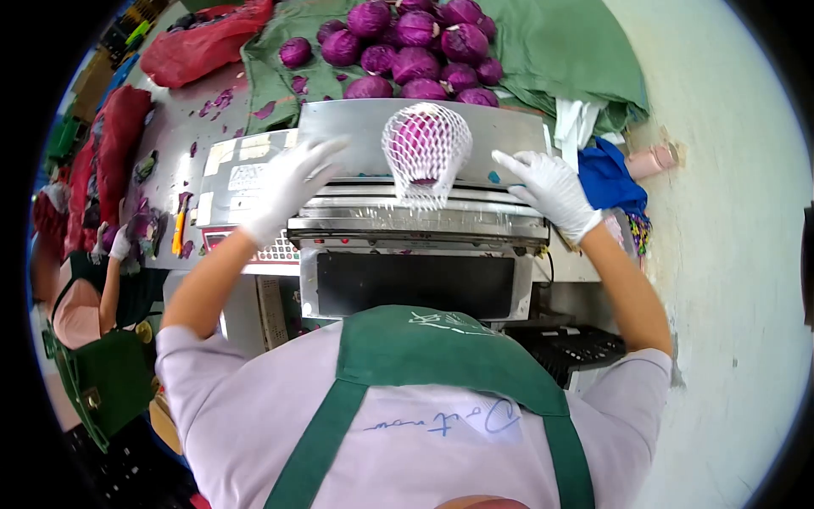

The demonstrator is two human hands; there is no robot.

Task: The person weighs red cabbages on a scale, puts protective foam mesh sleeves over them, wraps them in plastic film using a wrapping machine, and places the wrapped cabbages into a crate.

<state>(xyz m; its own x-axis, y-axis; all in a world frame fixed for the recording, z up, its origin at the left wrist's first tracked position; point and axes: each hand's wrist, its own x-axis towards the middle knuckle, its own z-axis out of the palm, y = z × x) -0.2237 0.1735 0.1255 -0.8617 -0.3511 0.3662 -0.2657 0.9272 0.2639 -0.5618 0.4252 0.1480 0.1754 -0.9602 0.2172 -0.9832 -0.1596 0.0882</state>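
Observation:
A purple cabbage [420, 136] in a white foam net sleeve [428, 193] sits on the steel wrapping machine [346, 127], near the middle of its top plate. My left hand [292, 187], in a white glove, hovers left of the cabbage with its fingers apart. On the other side, my gloved right hand [553, 188] is over the machine's right end, fingers stretched toward the cabbage. Neither hand touches the cabbage, and I see nothing held in either. Whether clear film lies between them is hard to make out.
Purple cabbages [415, 64] are heaped on a green cloth [560, 51] behind the machine. A scale [246, 174] stands to the left, beside a yellow-handled knife [179, 225]. Farther left, a co-worker's gloved hand [120, 244] shows near red net bags [110, 153]. A blue cloth [609, 178] lies right.

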